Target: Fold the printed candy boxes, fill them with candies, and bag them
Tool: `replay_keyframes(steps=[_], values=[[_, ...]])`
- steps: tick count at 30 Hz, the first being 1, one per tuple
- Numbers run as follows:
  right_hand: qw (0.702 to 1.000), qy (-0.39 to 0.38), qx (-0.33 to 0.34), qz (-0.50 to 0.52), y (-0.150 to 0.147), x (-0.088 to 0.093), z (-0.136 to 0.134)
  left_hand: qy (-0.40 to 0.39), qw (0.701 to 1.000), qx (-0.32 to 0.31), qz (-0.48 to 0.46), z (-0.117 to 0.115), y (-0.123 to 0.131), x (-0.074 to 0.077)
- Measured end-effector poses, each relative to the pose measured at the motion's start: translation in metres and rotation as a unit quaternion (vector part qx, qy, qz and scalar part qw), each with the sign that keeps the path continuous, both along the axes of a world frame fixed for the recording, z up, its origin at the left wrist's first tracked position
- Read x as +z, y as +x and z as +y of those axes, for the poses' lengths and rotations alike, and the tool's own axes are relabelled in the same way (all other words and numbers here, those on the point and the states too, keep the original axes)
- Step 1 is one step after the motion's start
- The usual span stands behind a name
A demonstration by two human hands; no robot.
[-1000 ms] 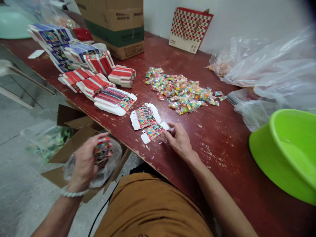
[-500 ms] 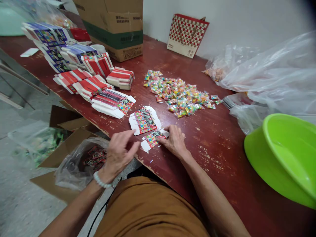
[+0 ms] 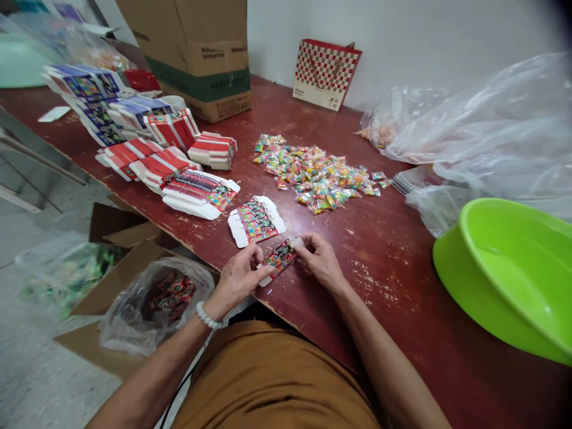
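Note:
Between my hands is a small printed candy box [image 3: 280, 257], dark and colourful with white end flaps. My left hand [image 3: 241, 271] grips its left end, thumb in front and fingers behind. At the right end, my right hand [image 3: 319, 259] pinches a white flap. Just beyond lies a fanned group of unfolded box blanks [image 3: 257, 220] with white edges. Farther left sits a longer stack of red box blanks [image 3: 201, 192]. Behind my hands, a heap of small wrapped candies [image 3: 317, 176] spreads over the dark red table [image 3: 379, 238].
Bundled red and blue box blanks [image 3: 92, 101] stand at the left by a large carton [image 3: 201, 65]. A paper bag [image 3: 326, 74] leans at the wall. A green basin [image 3: 504, 280] and plastic sheeting [image 3: 491, 119] are right. Below the table edge, an open carton holds a lined bag [image 3: 156, 304].
My left hand has moved right and closed on the box's left end. The flat printed piece now looks narrower and folded between both hands. The view has shifted slightly.

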State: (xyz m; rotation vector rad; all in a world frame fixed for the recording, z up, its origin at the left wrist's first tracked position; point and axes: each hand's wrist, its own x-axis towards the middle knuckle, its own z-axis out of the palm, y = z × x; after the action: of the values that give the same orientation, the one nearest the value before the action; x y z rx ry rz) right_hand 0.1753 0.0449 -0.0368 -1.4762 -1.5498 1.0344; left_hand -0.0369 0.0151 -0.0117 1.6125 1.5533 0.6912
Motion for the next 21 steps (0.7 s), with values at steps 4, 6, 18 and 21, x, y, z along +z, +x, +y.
replay_keyframes(steps=[4,6,18,21], values=[[0.973,-0.055,0.065,0.216,0.0,0.021,-0.014,-0.15,0.953,-0.116,-0.237,-0.01,-0.006,0.013],[0.958,-0.065,0.118,0.254,-0.004,0.036,-0.021,-0.236,0.899,-0.206,-0.307,-0.012,-0.006,0.023],[0.887,-0.143,0.177,0.403,-0.019,0.056,-0.045,-0.264,0.861,-0.145,-0.409,-0.025,0.018,0.033],[0.892,-0.137,0.178,0.393,-0.02,0.053,-0.05,-0.223,0.889,-0.103,-0.387,-0.025,0.019,0.032]])
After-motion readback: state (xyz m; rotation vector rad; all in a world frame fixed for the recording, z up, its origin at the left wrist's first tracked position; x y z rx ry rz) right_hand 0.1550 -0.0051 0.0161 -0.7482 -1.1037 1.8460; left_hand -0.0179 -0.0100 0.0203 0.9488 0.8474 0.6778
